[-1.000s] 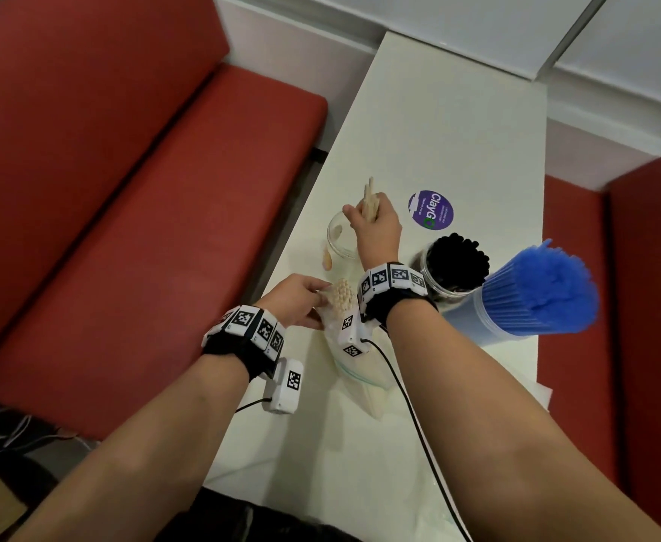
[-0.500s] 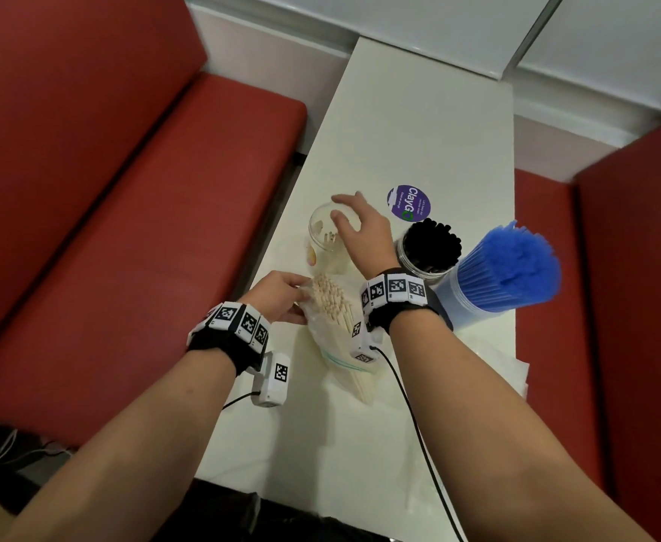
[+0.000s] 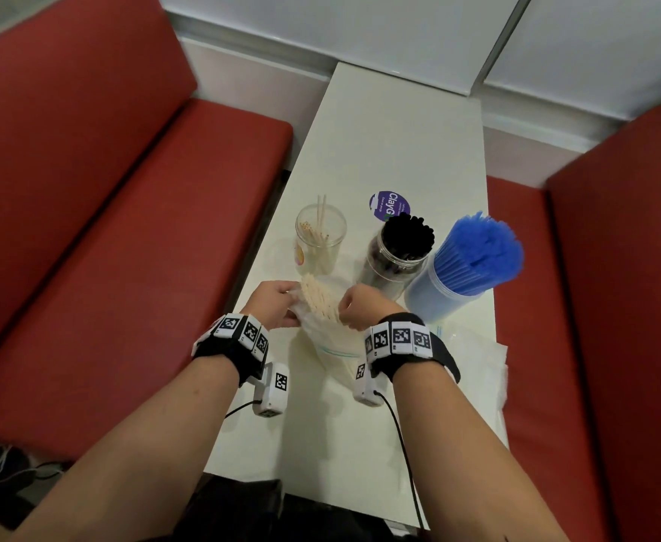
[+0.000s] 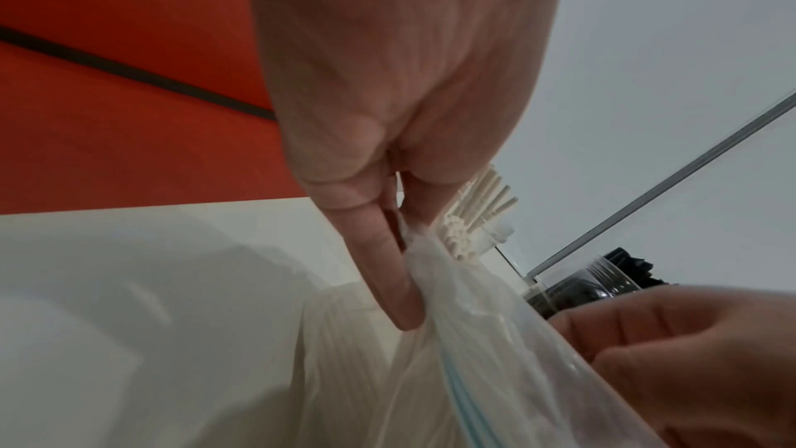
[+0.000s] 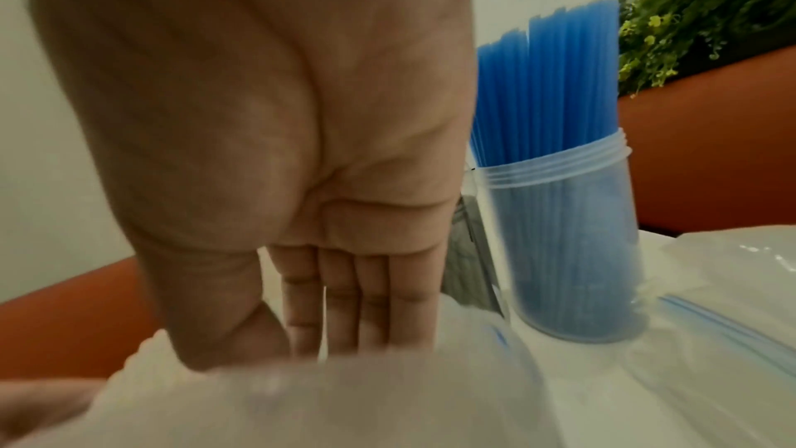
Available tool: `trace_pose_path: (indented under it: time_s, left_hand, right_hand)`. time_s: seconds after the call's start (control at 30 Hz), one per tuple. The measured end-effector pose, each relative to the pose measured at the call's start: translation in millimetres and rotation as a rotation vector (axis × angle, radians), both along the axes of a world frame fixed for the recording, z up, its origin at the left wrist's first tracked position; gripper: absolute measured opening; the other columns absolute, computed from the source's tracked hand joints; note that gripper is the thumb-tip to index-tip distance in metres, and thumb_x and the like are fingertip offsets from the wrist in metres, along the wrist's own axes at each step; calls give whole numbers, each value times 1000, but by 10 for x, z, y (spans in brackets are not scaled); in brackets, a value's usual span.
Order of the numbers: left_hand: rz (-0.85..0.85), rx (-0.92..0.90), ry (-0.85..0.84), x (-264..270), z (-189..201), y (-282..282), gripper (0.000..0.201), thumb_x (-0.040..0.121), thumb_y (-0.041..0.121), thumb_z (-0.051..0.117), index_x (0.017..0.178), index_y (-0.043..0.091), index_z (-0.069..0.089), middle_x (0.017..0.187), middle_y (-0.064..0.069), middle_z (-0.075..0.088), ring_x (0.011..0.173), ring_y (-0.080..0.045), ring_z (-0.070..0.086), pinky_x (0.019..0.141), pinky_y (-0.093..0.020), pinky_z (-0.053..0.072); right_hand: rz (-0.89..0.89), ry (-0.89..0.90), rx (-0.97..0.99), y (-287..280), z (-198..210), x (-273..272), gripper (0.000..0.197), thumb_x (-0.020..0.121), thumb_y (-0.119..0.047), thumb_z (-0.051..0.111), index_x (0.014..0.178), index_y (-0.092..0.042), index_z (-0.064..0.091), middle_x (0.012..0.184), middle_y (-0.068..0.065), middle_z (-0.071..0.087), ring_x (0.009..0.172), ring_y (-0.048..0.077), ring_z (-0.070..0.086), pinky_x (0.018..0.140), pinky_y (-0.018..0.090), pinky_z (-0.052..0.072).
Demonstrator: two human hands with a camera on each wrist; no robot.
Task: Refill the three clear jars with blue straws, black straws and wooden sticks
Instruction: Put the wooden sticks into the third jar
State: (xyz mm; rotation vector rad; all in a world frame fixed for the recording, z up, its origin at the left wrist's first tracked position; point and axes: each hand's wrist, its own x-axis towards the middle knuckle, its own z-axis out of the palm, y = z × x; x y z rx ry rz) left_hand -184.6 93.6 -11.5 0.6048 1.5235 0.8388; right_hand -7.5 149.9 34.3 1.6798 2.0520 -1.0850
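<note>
On the white table [image 3: 399,131] stand three clear jars: one with a few wooden sticks [image 3: 321,238], one full of black straws [image 3: 401,248], one full of blue straws [image 3: 471,264] [image 5: 560,217]. In front of them lies a clear zip bag [image 3: 334,346] with a bundle of wooden sticks [image 3: 319,301] [image 4: 469,227] poking out. My left hand [image 3: 293,303] [image 4: 404,251] pinches the bag's rim between thumb and finger. My right hand [image 3: 344,311] [image 5: 280,346] reaches into the bag's mouth with straight fingers. Its fingertips are hidden behind the plastic.
Flat empty plastic bags [image 3: 473,365] [image 5: 732,285] lie at the table's right edge. A purple round sticker [image 3: 389,205] sits behind the black straws. Red bench seats [image 3: 106,248] flank the table on both sides, with a white wall beyond.
My right hand let a pinch of sticks go into the left jar, then drew back to the bag's mouth. The left hand stayed on the bag.
</note>
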Motion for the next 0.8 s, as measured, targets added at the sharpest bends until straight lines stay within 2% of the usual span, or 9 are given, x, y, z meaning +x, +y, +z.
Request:
trace_pose_path:
  time_s: [0.1, 0.17, 0.3, 0.4, 0.47, 0.57, 0.67, 0.73, 0.8]
  left_hand:
    - [6, -9, 8, 47, -12, -40, 39, 100, -7, 44, 135, 2, 59, 122, -27, 64, 105, -40, 66, 77, -39, 60]
    - [2, -16, 15, 74, -24, -69, 39, 100, -7, 43, 134, 4, 60, 123, -27, 64, 107, -38, 66, 71, -36, 61]
    - [8, -31, 42, 109, -29, -112, 37, 101, -4, 44, 133, 5, 60, 123, -26, 65, 112, -40, 65, 92, -53, 56]
    - [24, -47, 42, 127, -14, -124, 37, 102, -2, 47, 136, 4, 59, 124, -27, 64, 113, -41, 64, 93, -54, 56]
    - [45, -50, 24, 131, -18, -128, 36, 101, -3, 48, 136, 4, 58, 120, -25, 66, 107, -37, 66, 85, -47, 60]
    - [58, -33, 18, 149, 28, -119, 34, 101, -4, 47, 131, 5, 60, 98, -14, 69, 85, -25, 68, 63, -32, 61]
    - [38, -23, 20, 179, 74, -91, 35, 102, -5, 44, 131, 4, 61, 107, -18, 69, 99, -32, 68, 75, -36, 60]
    - [29, -26, 26, 200, 79, -77, 36, 102, -5, 43, 133, 3, 60, 118, -23, 67, 111, -38, 66, 83, -41, 57]
    - [30, -28, 28, 219, 61, -75, 37, 103, -5, 43, 134, 3, 60, 122, -25, 66, 113, -38, 65, 85, -42, 56]
  right_hand:
    - [36, -43, 50, -178, -91, 22, 38, 91, -21, 72, 122, -1, 64, 120, 14, 67, 109, 29, 63, 94, 39, 53]
    - [18, -36, 80, -293, -195, 17, 44, 90, -26, 74, 124, -4, 59, 120, 12, 65, 112, 29, 61, 94, 38, 51]
    - [-34, 11, 158, -449, -389, 38, 39, 92, -27, 71, 119, -4, 56, 114, 13, 63, 106, 29, 57, 79, 33, 41]
    - [-38, 28, 188, -491, -460, 75, 39, 95, -29, 67, 122, -4, 54, 122, 15, 61, 114, 31, 55, 80, 32, 35]
    - [-61, 60, 187, -489, -483, 100, 38, 96, -30, 65, 121, -4, 53, 123, 16, 59, 115, 32, 53, 81, 33, 35]
    - [-141, 179, 175, -450, -448, 148, 33, 96, -28, 65, 115, -3, 56, 115, 16, 64, 109, 33, 58, 88, 39, 46]
    - [-191, 330, 191, -415, -386, 189, 29, 96, -26, 65, 114, -4, 60, 111, 15, 68, 105, 33, 62, 95, 46, 48]
    - [-210, 390, 199, -404, -367, 200, 26, 97, -24, 63, 113, -4, 63, 110, 15, 70, 105, 33, 63, 95, 46, 49]
    - [-207, 400, 170, -408, -376, 209, 23, 97, -22, 63, 110, -3, 65, 108, 17, 71, 105, 35, 63, 94, 45, 49]
